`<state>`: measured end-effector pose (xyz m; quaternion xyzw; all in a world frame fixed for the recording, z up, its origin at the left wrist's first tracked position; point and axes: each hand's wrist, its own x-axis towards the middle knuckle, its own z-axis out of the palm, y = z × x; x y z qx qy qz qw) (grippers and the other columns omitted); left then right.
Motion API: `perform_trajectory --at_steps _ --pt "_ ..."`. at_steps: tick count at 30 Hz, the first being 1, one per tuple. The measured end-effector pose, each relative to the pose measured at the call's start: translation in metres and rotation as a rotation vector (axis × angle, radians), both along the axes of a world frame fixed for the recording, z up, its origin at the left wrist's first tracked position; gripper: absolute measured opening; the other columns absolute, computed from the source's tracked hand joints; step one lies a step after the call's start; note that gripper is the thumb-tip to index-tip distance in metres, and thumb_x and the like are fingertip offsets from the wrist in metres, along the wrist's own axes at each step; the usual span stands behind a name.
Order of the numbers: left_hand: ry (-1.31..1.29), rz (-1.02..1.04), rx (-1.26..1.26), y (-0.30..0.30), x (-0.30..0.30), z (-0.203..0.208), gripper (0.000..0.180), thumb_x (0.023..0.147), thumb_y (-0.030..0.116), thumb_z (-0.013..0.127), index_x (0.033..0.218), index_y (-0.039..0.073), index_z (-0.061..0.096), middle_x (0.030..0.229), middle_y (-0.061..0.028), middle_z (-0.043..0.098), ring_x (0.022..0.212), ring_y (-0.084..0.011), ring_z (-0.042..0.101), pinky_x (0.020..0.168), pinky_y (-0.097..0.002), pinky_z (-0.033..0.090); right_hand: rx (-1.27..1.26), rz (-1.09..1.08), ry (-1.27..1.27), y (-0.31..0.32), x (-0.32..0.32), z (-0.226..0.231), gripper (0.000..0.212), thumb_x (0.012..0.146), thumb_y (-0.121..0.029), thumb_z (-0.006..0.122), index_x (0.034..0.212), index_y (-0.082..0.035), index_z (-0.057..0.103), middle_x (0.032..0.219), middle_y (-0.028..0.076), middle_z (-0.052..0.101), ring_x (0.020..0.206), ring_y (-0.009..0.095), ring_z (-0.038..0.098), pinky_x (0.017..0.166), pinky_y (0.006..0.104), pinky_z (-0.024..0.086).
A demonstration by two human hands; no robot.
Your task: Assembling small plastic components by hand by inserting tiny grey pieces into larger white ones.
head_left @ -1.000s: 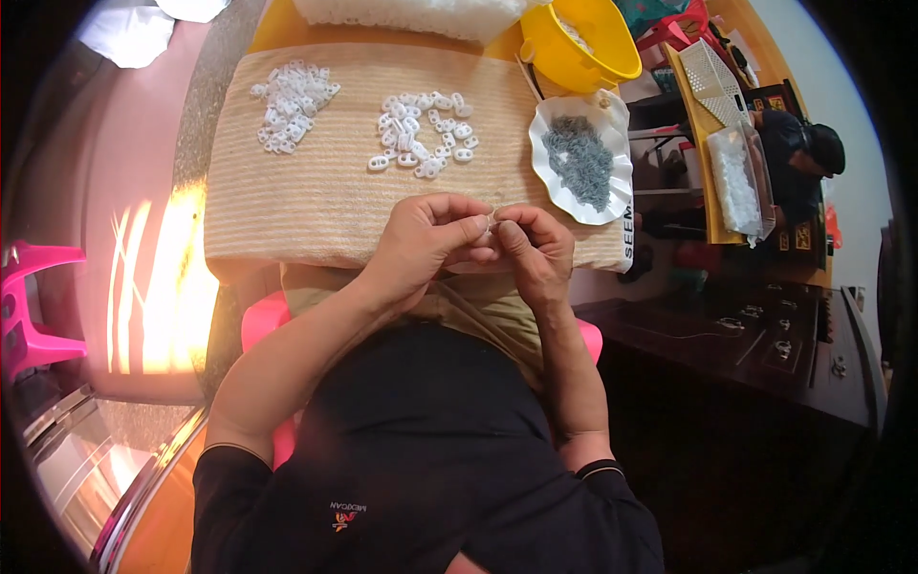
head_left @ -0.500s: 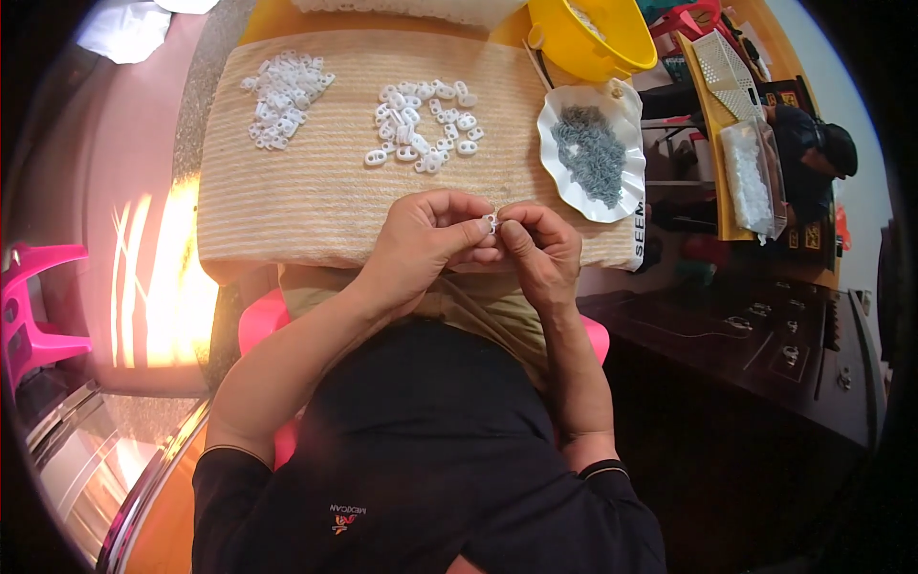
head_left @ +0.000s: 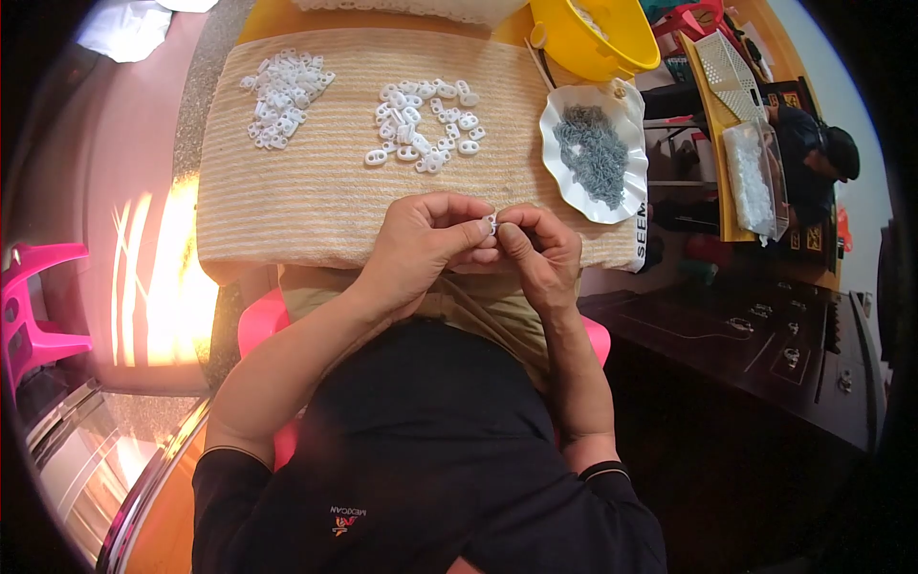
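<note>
Close to the near edge of the cloth, my left hand [head_left: 421,239] pinches a small white plastic piece [head_left: 491,222] between thumb and fingers. My right hand [head_left: 542,251] meets it from the other side, its thumb and forefinger closed at the same piece; anything else in that pinch is hidden. Beyond my hands lies a loose group of white oval pieces with two holes [head_left: 406,120]. A denser heap of white plastic pieces [head_left: 287,91] is at the far left. On the right, a white wavy-rimmed dish [head_left: 626,196] holds many tiny grey pieces [head_left: 593,158], too small to name.
A striped beige cloth [head_left: 287,201] covers the table. Behind the dish stands a yellow basin [head_left: 607,53]. A pink stool [head_left: 43,306] is on the floor at left. Further right are a shelf with a clear tray of white pieces [head_left: 751,182] and a person in dark clothes [head_left: 803,158].
</note>
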<state>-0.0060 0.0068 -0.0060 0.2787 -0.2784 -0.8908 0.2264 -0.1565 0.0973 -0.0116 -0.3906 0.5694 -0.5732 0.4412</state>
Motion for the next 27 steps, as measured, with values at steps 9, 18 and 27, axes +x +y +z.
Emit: perform_trajectory --at_steps 9,18,27 --pt "-0.04 0.023 -0.047 0.004 -0.001 -0.004 0.017 0.086 0.003 0.063 0.102 -0.003 0.061 0.089 -0.0083 0.066 0.076 -0.0114 0.064 0.07 -0.0226 0.054 0.029 -0.018 -0.005 -0.001 0.006 0.005 0.01 0.09 -0.006 0.061 0.094 0.003 0.062 0.089 0.002 0.063 0.079 0.007 0.057 0.072 0.0191 0.046" --pt "-0.055 0.061 -0.095 0.011 -0.002 -0.006 0.016 0.087 0.005 0.064 0.101 -0.002 0.061 0.088 -0.0082 0.066 0.077 -0.0115 0.064 0.07 -0.0227 0.054 -0.004 -0.028 0.094 0.0 0.005 -0.002 0.011 0.09 -0.008 0.061 0.093 0.003 0.063 0.087 0.002 0.064 0.08 0.006 0.057 0.072 0.0191 0.046" --pt "-0.021 0.038 -0.071 0.008 -0.002 -0.002 0.016 0.087 0.005 0.064 0.1 -0.002 0.061 0.089 -0.0083 0.065 0.076 -0.0122 0.064 0.071 -0.0229 0.055 0.003 -0.028 -0.082 0.004 -0.001 -0.007 0.013 0.091 -0.008 0.06 0.098 0.002 0.063 0.09 0.004 0.066 0.081 0.007 0.059 0.073 0.0205 0.048"
